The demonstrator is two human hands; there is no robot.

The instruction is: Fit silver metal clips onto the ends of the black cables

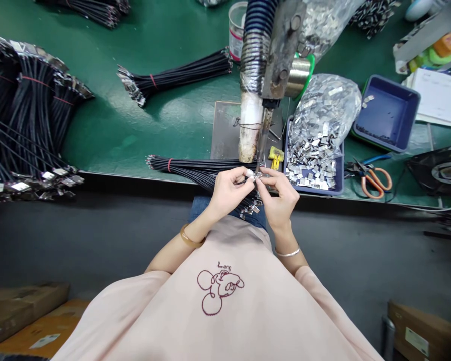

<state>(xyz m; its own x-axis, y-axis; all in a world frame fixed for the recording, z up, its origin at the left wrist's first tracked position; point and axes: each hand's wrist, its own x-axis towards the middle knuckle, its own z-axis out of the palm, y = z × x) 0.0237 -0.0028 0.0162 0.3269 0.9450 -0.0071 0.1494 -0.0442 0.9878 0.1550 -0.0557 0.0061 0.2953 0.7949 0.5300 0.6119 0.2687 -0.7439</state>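
Observation:
My left hand [229, 193] is closed in a pinch at the bench edge, a white cover on one fingertip. What it grips is too small and hidden to make out. Close beside it, my right hand [280, 198] pinches a small silvery metal connector [261, 175]. Directly above the fingertips hangs a soldering iron [263, 133], its tip pointing down between the hands. A bundle of black cables [195, 168] with a red tie runs under the left hand. Several metal-ended cables [250, 206] hang below the hands, over the lap.
Right of the hands, a blue tray [340, 175] holds metal connector shells, with a plastic bag [328, 95] over it. Orange-handled pliers [378, 183], a second blue tray [393, 108] and a solder spool [299, 76] lie nearby. Cable bundles [33, 110] overhang the left edge.

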